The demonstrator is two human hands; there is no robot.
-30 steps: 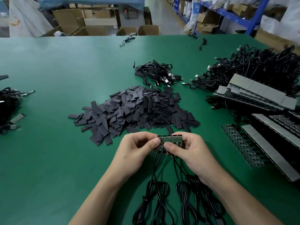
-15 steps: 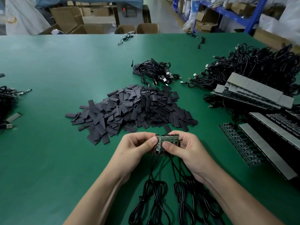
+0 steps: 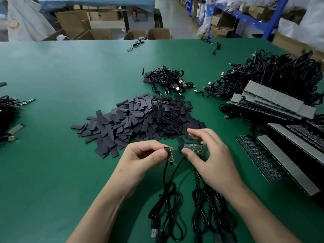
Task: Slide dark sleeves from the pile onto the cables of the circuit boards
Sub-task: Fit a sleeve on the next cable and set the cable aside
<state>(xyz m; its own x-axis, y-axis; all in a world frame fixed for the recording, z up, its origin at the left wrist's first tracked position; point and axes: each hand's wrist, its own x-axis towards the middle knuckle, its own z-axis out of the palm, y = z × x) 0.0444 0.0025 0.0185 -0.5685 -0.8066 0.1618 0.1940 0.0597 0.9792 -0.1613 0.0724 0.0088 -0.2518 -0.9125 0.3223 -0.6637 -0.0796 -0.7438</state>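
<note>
My left hand [image 3: 145, 155] pinches one small circuit board [image 3: 169, 153] between thumb and fingers; its black cable [image 3: 165, 188] hangs down to a coil on the green table [image 3: 52, 172]. My right hand [image 3: 208, 155] holds the remaining strip of joined boards [image 3: 192, 147] with the thumb at its left end, the fingers spread and blurred above it. Several more black cables [image 3: 210, 213] trail from that strip toward me. The pile of flat dark sleeves [image 3: 140, 118] lies just beyond both hands.
Long board strips with grey backing [image 3: 273, 102] and tangled black cables [image 3: 280, 74] fill the right side. A bundle of USB cables [image 3: 168, 81] lies behind the pile. More cables and sleeved pieces [image 3: 8, 116] sit at the left edge. Cardboard boxes [image 3: 73, 23] stand past the table.
One board has come apart from the strip and moved left with my left hand. My right hand has opened its fingers and shifted right with the rest of the strip.
</note>
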